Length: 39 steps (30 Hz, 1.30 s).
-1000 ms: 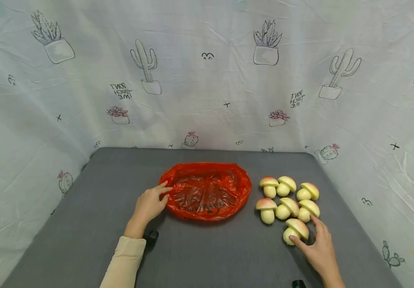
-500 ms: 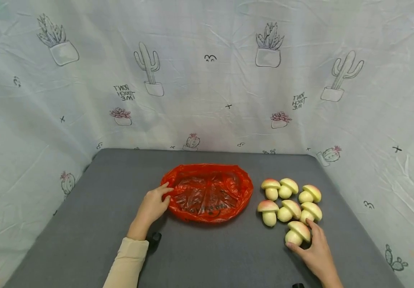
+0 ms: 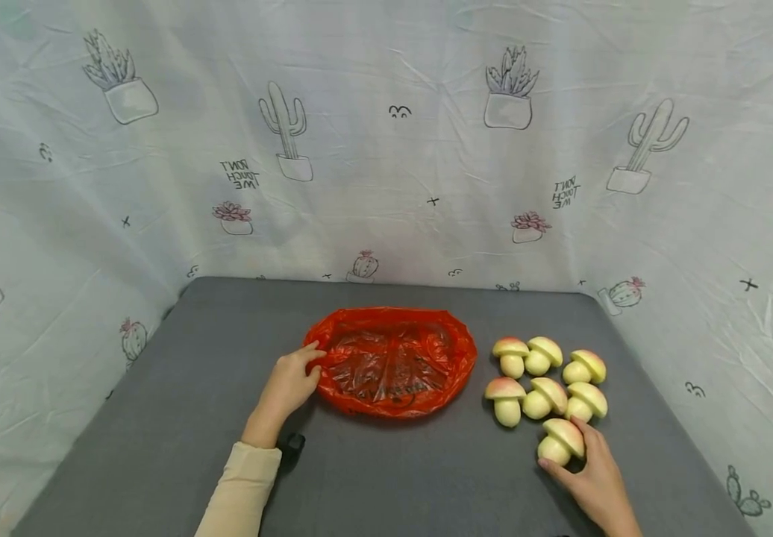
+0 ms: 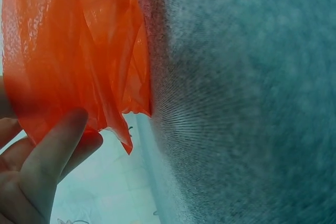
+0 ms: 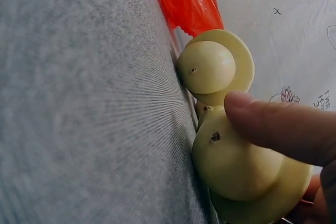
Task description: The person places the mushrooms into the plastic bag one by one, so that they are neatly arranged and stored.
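A red plastic bag (image 3: 386, 409), its mouth spread wide, lies at the middle of the grey table. My left hand (image 3: 290, 382) pinches the bag's left rim; in the left wrist view the thumb (image 4: 55, 153) is on the near side of the film and fingers are behind it. On the right, my right hand (image 3: 596, 477) grips the nearest yellow toy mushroom (image 3: 556, 445). Its thumb (image 5: 262, 121) presses the mushroom's stem in the right wrist view, while the other fingers reach round the cap side, partly hidden. The mushroom appears to rest on the table.
Several more mushrooms with yellow-and-red caps stand close together beyond the held one, such as a left one (image 3: 506, 399) and a far right one (image 3: 584, 365). A white cactus-print cloth (image 3: 386, 149) hangs behind and along both sides of the grey table (image 3: 386, 477).
My right thumb and fingers have closed in on the nearest mushroom. My left hand has kept its place at the bag's rim. The head view has shifted slightly.
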### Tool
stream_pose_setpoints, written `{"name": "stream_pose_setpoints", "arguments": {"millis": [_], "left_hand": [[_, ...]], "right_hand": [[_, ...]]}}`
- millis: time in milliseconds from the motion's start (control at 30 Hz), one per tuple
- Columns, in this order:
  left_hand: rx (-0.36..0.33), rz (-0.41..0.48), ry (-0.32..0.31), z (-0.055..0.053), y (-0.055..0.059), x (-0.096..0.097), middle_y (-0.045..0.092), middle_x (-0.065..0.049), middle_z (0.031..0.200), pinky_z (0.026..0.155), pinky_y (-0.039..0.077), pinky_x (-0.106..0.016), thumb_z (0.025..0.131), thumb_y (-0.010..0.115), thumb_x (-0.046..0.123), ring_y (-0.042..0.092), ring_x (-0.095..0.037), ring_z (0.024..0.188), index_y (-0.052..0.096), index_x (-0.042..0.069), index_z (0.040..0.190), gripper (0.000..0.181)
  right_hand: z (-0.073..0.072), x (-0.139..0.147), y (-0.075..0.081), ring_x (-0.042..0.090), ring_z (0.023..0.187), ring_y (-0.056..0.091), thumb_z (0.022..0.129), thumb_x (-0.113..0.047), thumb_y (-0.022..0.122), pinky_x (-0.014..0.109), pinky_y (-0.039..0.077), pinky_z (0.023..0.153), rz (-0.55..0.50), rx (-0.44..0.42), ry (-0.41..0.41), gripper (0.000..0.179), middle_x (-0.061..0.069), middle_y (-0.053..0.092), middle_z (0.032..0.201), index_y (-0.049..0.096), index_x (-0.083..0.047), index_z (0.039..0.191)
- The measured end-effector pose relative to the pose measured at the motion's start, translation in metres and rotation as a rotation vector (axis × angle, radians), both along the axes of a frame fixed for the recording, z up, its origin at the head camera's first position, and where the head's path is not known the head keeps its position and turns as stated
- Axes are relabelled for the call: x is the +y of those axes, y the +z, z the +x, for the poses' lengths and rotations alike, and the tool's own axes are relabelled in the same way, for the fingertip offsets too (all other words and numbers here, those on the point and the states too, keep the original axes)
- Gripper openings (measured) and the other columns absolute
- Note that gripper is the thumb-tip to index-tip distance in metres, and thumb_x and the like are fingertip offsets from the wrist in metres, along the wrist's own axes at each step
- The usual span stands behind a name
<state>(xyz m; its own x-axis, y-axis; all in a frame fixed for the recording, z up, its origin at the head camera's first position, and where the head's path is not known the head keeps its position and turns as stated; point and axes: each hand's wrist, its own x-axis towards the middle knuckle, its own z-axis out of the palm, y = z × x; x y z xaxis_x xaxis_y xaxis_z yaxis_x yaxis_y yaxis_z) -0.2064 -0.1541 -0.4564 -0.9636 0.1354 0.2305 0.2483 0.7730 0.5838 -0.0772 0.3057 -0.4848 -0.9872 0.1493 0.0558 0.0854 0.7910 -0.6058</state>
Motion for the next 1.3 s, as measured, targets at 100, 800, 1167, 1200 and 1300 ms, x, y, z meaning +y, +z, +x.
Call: {"name": "stream_pose_setpoints", "arguments": {"millis": [100,800,1167,1200,1300], "left_hand": [[-0.012,0.006,-0.001,0.0,0.001,0.0,0.054,-0.019,0.134,0.067,0.043,-0.034,0.086,0.06,0.002,0.062,-0.027,0.091,0.067,-0.001,0.115,0.031],[-0.051,0.021,0.0,-0.002,0.002,-0.002,0.052,-0.019,0.137,0.046,0.031,-0.024,0.087,0.058,0.005,0.031,-0.01,0.045,0.065,-0.001,0.118,0.033],[-0.051,0.03,0.006,-0.002,0.0,-0.001,0.054,-0.017,0.136,0.047,0.032,-0.024,0.086,0.059,0.005,0.031,-0.01,0.045,0.066,-0.002,0.116,0.032],[-0.047,0.031,0.007,-0.002,-0.001,-0.001,0.054,-0.017,0.135,0.046,0.032,-0.024,0.086,0.059,0.005,0.03,-0.009,0.044,0.067,-0.002,0.115,0.031],[-0.039,0.032,0.003,-0.002,-0.001,-0.001,0.054,-0.018,0.136,0.045,0.032,-0.024,0.086,0.059,0.005,0.028,-0.009,0.043,0.067,-0.003,0.115,0.03]], "right_hand": [[0.001,0.0,0.0,0.049,0.115,0.041,0.074,-0.036,0.079,0.06,0.036,0.085,0.003,0.019,0.001,0.095,0.033,0.038,0.129,0.028,0.01,0.141],[-0.012,-0.03,0.041,-0.021,0.106,0.033,0.077,-0.019,0.078,-0.002,0.031,0.081,-0.194,0.226,0.139,0.083,0.01,0.042,0.135,0.033,-0.014,0.147],[-0.041,-0.048,0.046,-0.01,0.106,0.041,0.079,-0.014,0.076,0.009,0.039,0.082,-0.267,0.239,0.253,0.077,0.009,0.042,0.135,0.036,-0.008,0.144],[-0.044,-0.05,0.047,-0.009,0.104,0.042,0.079,-0.013,0.076,0.012,0.041,0.081,-0.261,0.246,0.261,0.076,0.009,0.044,0.135,0.037,-0.009,0.144],[-0.053,-0.056,0.048,-0.007,0.102,0.046,0.079,-0.012,0.075,0.017,0.044,0.08,-0.277,0.263,0.302,0.076,0.009,0.045,0.135,0.037,-0.009,0.144]]}}
